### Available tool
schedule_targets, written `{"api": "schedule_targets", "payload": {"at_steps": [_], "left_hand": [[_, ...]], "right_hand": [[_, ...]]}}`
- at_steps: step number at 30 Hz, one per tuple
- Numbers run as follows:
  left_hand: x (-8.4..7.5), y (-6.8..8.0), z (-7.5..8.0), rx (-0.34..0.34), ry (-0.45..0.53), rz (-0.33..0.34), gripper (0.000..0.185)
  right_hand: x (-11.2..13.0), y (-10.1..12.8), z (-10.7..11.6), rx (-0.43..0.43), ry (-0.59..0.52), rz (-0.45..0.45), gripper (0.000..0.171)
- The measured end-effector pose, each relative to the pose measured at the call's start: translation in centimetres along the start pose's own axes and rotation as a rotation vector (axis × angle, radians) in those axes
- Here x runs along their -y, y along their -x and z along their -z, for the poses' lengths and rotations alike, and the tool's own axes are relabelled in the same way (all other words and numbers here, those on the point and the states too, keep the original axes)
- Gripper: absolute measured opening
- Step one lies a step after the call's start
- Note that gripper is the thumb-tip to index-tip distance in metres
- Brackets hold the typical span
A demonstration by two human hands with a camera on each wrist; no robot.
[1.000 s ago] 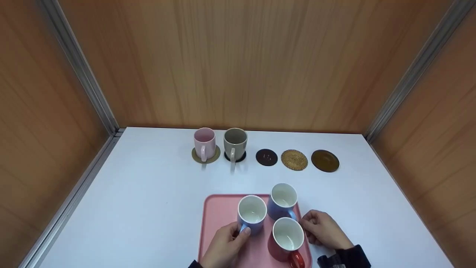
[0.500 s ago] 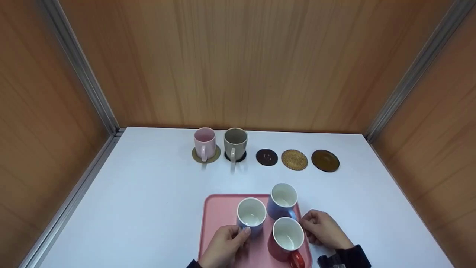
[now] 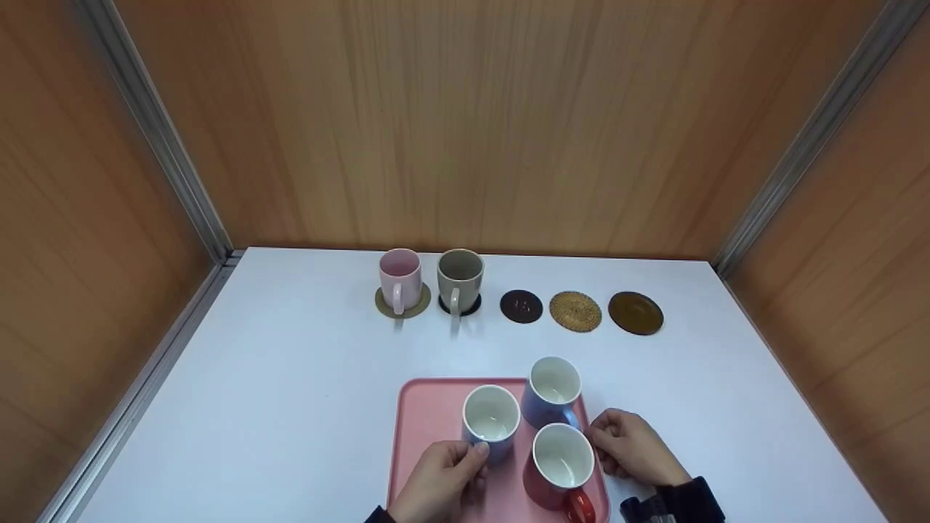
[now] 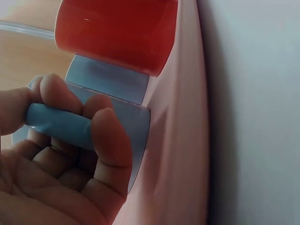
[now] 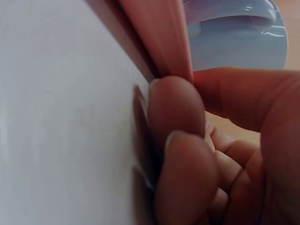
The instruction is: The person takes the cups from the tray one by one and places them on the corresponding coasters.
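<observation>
Spanning the booth between wood-panelled walls (image 3: 472, 123): a white table (image 3: 290, 385). Near the front edge, a pink tray (image 3: 425, 428) carrying three mugs, close together. Left hand (image 3: 439, 483) curled round the handle of the light blue mug (image 3: 492, 421). Right hand (image 3: 632, 447) pinching the tray's right rim beside the red mug (image 3: 559, 465) and second blue mug (image 3: 554, 388). Along the back: pink mug (image 3: 399, 280) and grey mug (image 3: 460, 280) on coasters, then three bare coasters (image 3: 575, 311).

three mugs crowd the pink tray (image 3: 425, 414), nearly touching; bare table (image 3: 290, 378) lies open to its left. beyond, three bare coasters (image 3: 575, 311) sit unobstructed beside two occupied ones.
</observation>
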State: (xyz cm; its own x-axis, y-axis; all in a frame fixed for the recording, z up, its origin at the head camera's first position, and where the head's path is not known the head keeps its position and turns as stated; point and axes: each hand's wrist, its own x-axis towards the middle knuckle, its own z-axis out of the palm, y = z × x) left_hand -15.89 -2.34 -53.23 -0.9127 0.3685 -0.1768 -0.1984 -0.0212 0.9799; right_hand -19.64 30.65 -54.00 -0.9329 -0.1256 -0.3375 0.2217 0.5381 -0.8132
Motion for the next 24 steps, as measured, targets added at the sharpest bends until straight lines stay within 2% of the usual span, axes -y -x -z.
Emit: {"api": "schedule_targets", "payload": {"at_steps": [12, 24], "left_hand": [[0.02, 0.13, -0.29, 0.0, 0.023, 0.0, 0.055], [0.13, 0.04, -0.19, -0.012, -0.055, 0.001, 0.06]], "right_hand": [[0.01, -0.03, -0.01, -0.002, -0.008, -0.011, 0.037], [0.11, -0.09, -0.02, -0.008, 0.002, -0.049, 0.034]]}}
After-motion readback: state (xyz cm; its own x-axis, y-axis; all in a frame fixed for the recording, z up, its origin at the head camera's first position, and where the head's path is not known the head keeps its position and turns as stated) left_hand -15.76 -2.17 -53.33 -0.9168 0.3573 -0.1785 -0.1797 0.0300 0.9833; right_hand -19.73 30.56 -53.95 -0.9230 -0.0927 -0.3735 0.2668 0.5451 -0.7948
